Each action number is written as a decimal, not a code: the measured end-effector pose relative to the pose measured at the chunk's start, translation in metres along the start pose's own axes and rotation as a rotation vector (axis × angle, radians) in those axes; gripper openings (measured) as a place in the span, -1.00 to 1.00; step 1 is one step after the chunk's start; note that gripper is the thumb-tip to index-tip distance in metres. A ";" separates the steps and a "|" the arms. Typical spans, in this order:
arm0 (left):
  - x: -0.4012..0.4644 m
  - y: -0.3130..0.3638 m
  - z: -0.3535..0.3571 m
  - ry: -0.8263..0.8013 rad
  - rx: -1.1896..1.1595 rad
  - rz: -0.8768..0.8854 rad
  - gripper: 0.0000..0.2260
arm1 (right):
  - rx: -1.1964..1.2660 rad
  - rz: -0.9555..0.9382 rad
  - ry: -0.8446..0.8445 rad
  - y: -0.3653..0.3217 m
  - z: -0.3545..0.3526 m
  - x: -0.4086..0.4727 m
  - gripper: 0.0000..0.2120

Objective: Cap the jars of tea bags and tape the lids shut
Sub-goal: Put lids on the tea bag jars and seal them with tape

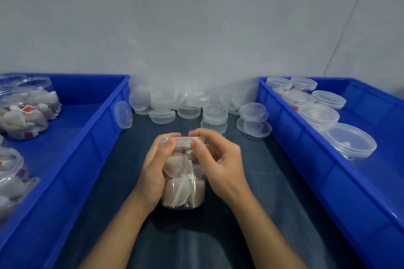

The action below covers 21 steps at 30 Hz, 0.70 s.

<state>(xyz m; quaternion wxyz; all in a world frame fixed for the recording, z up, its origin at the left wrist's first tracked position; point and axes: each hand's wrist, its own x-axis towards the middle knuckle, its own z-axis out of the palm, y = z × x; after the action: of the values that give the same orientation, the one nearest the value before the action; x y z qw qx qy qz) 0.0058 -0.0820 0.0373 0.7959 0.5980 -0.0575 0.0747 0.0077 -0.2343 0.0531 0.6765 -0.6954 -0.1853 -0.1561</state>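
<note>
Clear plastic jar (184, 183) of tea bags (175, 192), upright on the dark worktop (251, 181) at centre, with a translucent lid (183, 141) seated on its mouth. The left hand (156, 168) wraps the jar wall from 9 o'clock; the right hand (216, 159) curls over the lid rim from 3 o'clock, thumb on its near edge. Judged light, thin-walled and smooth: likely to flex if squeezed and to slip, so hold the body low and turn the lid by its ribbed rim. Spare lids (190, 107) are heaped at 12 o'clock, near the wall. Blue bin (91, 137) at 9 o'clock holds uncapped jars (24, 111); blue bin (290, 137) at 3 o'clock holds capped jars (317, 113). Open room lies in the lane between the bin walls, chiefly toward 6 o'clock. No tape is visible.
</note>
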 end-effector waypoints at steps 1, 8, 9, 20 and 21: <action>0.000 0.000 -0.001 -0.009 0.005 -0.001 -0.38 | 0.013 0.010 -0.013 -0.001 -0.003 0.001 -0.84; 0.001 -0.003 -0.002 -0.076 0.009 0.023 -0.50 | -0.348 0.159 -0.239 -0.029 -0.021 0.027 -0.66; 0.000 -0.003 -0.003 -0.085 0.006 0.032 -0.54 | -0.454 0.190 -0.297 -0.034 -0.021 0.032 -0.60; -0.007 0.025 0.017 -0.142 0.434 0.161 -0.73 | -0.791 0.089 -0.315 -0.100 -0.060 0.048 -0.44; -0.006 0.032 0.026 -0.141 0.485 0.186 -0.68 | -0.806 0.069 -0.285 -0.110 -0.069 0.053 -0.46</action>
<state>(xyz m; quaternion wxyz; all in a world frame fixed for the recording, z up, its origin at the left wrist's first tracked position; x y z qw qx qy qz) -0.0064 -0.0980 0.0739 0.6129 0.7673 -0.1480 0.1172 0.0050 -0.2995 0.1774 0.3233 -0.9245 -0.1779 -0.0957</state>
